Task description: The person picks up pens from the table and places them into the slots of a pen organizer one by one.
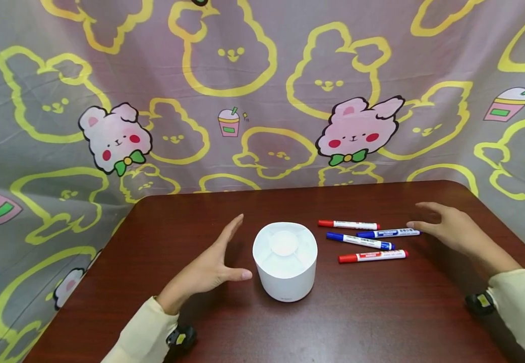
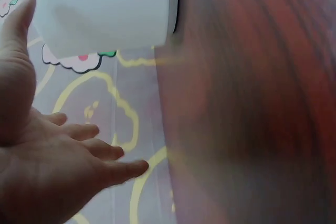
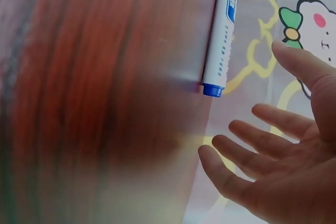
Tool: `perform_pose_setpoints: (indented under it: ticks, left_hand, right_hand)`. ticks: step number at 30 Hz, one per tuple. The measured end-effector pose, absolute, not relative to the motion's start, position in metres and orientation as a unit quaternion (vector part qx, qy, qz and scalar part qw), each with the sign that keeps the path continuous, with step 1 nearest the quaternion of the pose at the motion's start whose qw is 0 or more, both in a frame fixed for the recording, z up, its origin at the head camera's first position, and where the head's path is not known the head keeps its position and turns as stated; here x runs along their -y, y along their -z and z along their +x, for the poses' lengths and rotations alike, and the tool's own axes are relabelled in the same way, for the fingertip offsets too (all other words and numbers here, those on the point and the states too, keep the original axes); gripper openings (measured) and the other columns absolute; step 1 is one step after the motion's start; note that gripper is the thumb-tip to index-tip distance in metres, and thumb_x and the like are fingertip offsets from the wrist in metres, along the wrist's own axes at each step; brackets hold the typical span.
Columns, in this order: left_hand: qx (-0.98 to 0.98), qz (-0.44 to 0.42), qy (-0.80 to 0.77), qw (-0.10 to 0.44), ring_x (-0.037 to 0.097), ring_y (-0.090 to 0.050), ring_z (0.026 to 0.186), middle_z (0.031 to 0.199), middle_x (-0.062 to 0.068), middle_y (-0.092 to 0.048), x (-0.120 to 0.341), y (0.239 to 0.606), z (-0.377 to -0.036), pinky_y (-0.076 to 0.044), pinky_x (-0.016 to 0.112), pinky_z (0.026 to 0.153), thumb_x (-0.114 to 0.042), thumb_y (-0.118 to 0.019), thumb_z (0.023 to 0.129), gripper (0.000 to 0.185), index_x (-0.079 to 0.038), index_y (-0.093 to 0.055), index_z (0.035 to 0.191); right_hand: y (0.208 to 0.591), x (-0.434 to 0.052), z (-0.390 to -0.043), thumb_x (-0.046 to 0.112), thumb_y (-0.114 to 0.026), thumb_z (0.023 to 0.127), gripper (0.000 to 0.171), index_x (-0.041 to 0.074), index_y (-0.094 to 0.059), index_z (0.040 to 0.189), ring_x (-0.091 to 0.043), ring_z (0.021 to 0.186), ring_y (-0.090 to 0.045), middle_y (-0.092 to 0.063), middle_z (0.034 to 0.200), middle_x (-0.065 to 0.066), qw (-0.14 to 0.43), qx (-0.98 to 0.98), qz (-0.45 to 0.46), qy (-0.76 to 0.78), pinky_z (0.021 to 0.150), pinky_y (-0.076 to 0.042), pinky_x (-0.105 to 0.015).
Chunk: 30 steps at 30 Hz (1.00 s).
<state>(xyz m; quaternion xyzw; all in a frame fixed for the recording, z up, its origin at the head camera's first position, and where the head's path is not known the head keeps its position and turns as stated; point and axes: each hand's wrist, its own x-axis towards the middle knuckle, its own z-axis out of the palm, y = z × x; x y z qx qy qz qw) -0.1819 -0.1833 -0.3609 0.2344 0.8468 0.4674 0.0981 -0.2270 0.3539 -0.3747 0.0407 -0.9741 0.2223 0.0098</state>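
A white round pen holder [image 1: 285, 282] with a raised round middle stands upright on the table. Just left of it is my left hand [image 1: 210, 264], thumb and fingers spread apart, with nothing in it. To the right of the holder lie two red whiteboard markers, the far one [image 1: 349, 225] and the near one [image 1: 373, 256]. Between them lie two blue markers, one [image 1: 360, 241] closer to the holder and one [image 1: 388, 233] near my right hand [image 1: 459, 229]. That hand is empty, fingers parted, its thumb by the blue marker's end [image 3: 212, 90] in the right wrist view.
The dark red-brown wooden table [image 1: 357, 317] has rounded far corners. Behind it and along its left side hangs a grey cloth [image 1: 271, 111] with yellow outlines and pink rabbit heads. Both sleeves are cream, with a small black device [image 1: 480, 302] under each wrist.
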Motion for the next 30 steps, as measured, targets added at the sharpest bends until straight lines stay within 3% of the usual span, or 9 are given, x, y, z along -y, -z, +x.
perform_pose_setpoints:
  ticks: [6,10,16,20,25,30]
  left_hand:
    - [-0.802,0.267,-0.522,0.117,0.036,-0.006,0.164,0.176,0.013,-0.012,0.173,0.365,-0.181,-0.01,0.066,0.127,-0.03,-0.092,0.081,0.121,-0.022,-0.009,0.169]
    - [-0.779,0.278,-0.546,0.13,0.039,-0.008,0.163,0.175,0.016,-0.014,0.167,0.364,-0.18,-0.013,0.065,0.127,-0.037,-0.091,0.083,0.119,-0.021,-0.009,0.168]
    - [-0.772,0.273,-0.557,0.139,0.034,-0.01,0.164,0.175,0.011,-0.015,0.156,0.363,-0.177,-0.014,0.06,0.129,-0.039,-0.092,0.08,0.122,-0.024,-0.01,0.168]
    - [-0.775,0.265,-0.557,0.138,0.031,-0.014,0.163,0.175,0.007,-0.016,0.15,0.362,-0.175,-0.017,0.059,0.128,-0.033,-0.094,0.079,0.123,-0.024,-0.009,0.168]
    - [-0.781,0.259,-0.553,0.134,0.03,-0.021,0.16,0.175,0.006,-0.018,0.145,0.362,-0.174,-0.019,0.059,0.127,-0.033,-0.095,0.078,0.124,-0.025,-0.009,0.168]
    - [-0.8,0.242,-0.535,0.125,0.028,-0.022,0.159,0.173,0.003,-0.024,0.141,0.36,-0.172,-0.012,0.061,0.127,-0.031,-0.096,0.076,0.124,-0.027,-0.013,0.168]
  right_hand:
    - [0.377,-0.356,-0.229,0.047,-0.071,0.099,0.076,-0.007,-0.047,0.147,-0.059,0.131,-0.043,-0.043,0.149,-0.042,-0.028,0.961,0.032,-0.272,0.099,-0.041,-0.075]
    - [0.378,-0.359,-0.231,0.044,-0.072,0.098,0.072,-0.005,-0.05,0.146,-0.051,0.122,-0.052,-0.048,0.147,-0.039,-0.048,0.953,0.032,-0.298,0.089,-0.051,-0.058]
    - [0.383,-0.362,-0.236,0.034,-0.075,0.097,0.063,-0.003,-0.055,0.144,-0.014,0.096,-0.064,-0.059,0.141,-0.032,-0.059,0.939,0.056,-0.335,0.075,-0.052,-0.029]
    - [0.388,-0.362,-0.239,0.027,-0.076,0.096,0.056,-0.002,-0.059,0.141,0.003,0.09,-0.059,-0.064,0.137,-0.028,-0.071,0.926,0.071,-0.364,0.074,-0.051,-0.026]
    - [0.393,-0.363,-0.241,0.023,-0.078,0.094,0.051,-0.002,-0.063,0.136,0.002,0.095,-0.054,-0.067,0.131,-0.02,-0.079,0.921,0.076,-0.373,0.076,-0.048,-0.025]
    - [0.394,-0.362,-0.244,0.024,-0.077,0.094,0.048,0.0,-0.065,0.135,-0.012,0.104,-0.056,-0.067,0.129,-0.019,-0.086,0.929,0.073,-0.353,0.081,-0.046,-0.029]
